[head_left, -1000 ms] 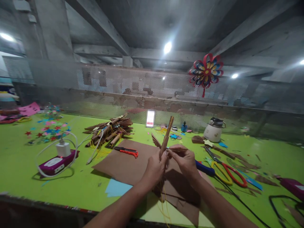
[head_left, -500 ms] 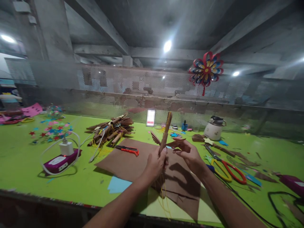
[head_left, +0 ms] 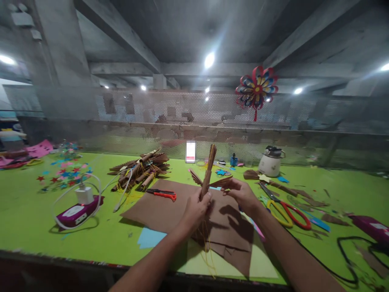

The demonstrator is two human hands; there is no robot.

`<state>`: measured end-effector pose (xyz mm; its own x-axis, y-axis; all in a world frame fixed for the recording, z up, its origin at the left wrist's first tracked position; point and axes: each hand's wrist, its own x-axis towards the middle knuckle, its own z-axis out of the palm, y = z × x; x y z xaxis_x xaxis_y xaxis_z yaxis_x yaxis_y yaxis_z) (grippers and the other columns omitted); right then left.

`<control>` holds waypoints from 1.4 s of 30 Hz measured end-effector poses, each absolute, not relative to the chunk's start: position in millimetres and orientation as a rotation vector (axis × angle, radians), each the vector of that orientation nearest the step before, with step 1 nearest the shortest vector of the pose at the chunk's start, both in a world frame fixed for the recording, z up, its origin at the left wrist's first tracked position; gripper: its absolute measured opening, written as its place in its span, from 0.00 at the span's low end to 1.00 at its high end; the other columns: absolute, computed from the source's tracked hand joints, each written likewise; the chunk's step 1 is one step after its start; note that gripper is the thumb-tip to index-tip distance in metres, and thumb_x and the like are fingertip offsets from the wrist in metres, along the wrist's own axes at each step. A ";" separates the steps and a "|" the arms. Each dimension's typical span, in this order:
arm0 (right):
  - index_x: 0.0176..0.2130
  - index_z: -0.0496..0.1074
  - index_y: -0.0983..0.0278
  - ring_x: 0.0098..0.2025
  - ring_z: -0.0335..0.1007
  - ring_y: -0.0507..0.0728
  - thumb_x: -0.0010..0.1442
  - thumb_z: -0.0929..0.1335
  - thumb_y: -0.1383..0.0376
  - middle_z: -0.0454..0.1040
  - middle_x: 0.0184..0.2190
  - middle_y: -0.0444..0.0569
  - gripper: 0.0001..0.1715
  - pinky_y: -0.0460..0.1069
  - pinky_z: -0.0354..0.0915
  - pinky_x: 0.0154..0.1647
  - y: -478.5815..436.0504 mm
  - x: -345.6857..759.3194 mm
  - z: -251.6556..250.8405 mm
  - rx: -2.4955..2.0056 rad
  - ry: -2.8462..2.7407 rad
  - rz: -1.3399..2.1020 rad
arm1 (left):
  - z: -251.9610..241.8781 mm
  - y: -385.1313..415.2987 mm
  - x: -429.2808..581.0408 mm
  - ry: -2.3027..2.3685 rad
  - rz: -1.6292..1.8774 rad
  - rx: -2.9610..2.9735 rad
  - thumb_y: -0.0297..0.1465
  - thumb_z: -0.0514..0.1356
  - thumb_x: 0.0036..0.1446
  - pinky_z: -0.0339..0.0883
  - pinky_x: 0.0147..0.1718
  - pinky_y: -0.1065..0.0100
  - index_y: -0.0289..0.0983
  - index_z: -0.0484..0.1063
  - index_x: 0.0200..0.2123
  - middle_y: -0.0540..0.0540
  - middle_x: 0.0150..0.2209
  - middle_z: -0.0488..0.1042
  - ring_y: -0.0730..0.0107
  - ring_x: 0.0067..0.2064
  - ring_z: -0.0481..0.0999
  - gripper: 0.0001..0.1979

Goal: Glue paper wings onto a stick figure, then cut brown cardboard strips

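A rolled brown paper tube (head_left: 209, 172) stands upright, slightly tilted, above a brown paper sheet (head_left: 170, 211). My left hand (head_left: 196, 207) is wrapped round its lower part. Pleated brown paper pieces stick out on both sides, one left piece (head_left: 195, 177) free and one right piece (head_left: 219, 182) between the thumb and fingers of my right hand (head_left: 243, 194). Yellow strings (head_left: 208, 253) dangle below my left hand. On the sheet, left of my hands, lies an orange-handled utility knife (head_left: 162, 194).
Several paper tubes (head_left: 141, 172) are piled at back left. A purple power strip (head_left: 79, 213) with a charger stands nearer. To the right lie scissors (head_left: 291, 215), paper scraps and a black cable (head_left: 340, 259); a white kettle-like bottle (head_left: 270, 163) stands behind them. Perforated metal screens (head_left: 170, 107) border the table's back.
My right hand's fingers have drawn together on the right pleated piece. The left hand keeps its grip on the tube. The view has shifted slightly.
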<state>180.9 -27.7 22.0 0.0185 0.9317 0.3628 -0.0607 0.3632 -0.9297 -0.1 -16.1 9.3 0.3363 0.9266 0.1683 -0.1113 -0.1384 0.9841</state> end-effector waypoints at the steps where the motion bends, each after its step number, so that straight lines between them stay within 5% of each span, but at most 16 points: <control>1: 0.35 0.76 0.64 0.36 0.67 0.56 0.42 0.69 0.73 0.75 0.33 0.48 0.17 0.50 0.64 0.36 -26.7 183.2 22.7 -0.881 -1.288 0.972 | 10.3 -16.8 -0.7 0.803 1.085 1.419 0.40 0.58 0.52 0.53 0.18 0.76 0.36 0.64 0.29 0.52 0.18 0.66 0.79 0.18 0.62 0.13; 6: 0.35 0.76 0.65 0.35 0.68 0.55 0.46 0.73 0.64 0.73 0.33 0.49 0.13 0.50 0.64 0.37 -24.0 191.9 29.6 -0.782 -1.135 1.137 | 15.0 -23.4 -3.1 0.667 1.011 1.482 0.44 0.50 0.57 0.52 0.16 0.75 0.35 0.65 0.34 0.49 0.19 0.68 0.78 0.17 0.61 0.17; 12: 0.37 0.75 0.65 0.38 0.67 0.56 0.52 0.70 0.54 0.72 0.36 0.51 0.18 0.51 0.65 0.39 -29.8 200.9 37.6 -0.643 -1.223 1.325 | 15.1 -31.7 1.0 0.541 0.810 1.479 0.46 0.52 0.56 0.54 0.18 0.76 0.35 0.65 0.36 0.50 0.22 0.69 0.77 0.20 0.65 0.19; 16: 0.40 0.75 0.64 0.33 0.67 0.54 0.47 0.74 0.56 0.74 0.32 0.49 0.21 0.51 0.63 0.37 -32.2 202.3 37.9 -0.648 -1.226 1.367 | 16.2 -35.2 2.3 0.494 0.673 1.469 0.47 0.53 0.56 0.52 0.17 0.77 0.35 0.63 0.33 0.50 0.24 0.68 0.80 0.20 0.64 0.18; 27: 0.26 0.75 0.67 0.24 0.59 0.50 0.43 0.75 0.59 0.68 0.20 0.44 0.14 0.47 0.55 0.26 -30.2 203.2 38.5 -0.831 -1.287 1.050 | 5.7 -28.3 5.5 0.570 0.711 1.597 0.48 0.55 0.54 0.51 0.14 0.77 0.36 0.60 0.30 0.53 0.20 0.65 0.81 0.17 0.61 0.19; 42: 0.25 0.73 0.68 0.21 0.58 0.47 0.40 0.76 0.60 0.68 0.20 0.42 0.16 0.45 0.55 0.23 -15.8 200.8 29.5 -0.851 -1.175 1.228 | 10.9 -34.5 10.5 0.571 0.635 1.387 0.45 0.57 0.53 0.55 0.14 0.78 0.37 0.59 0.33 0.51 0.22 0.69 0.79 0.18 0.67 0.17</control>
<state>200.8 -15.8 29.5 -0.0582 0.9777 0.2017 -0.2449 0.1819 -0.9523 10.5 -34.5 10.9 0.7091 0.7051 0.0010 -0.0732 0.0722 0.9947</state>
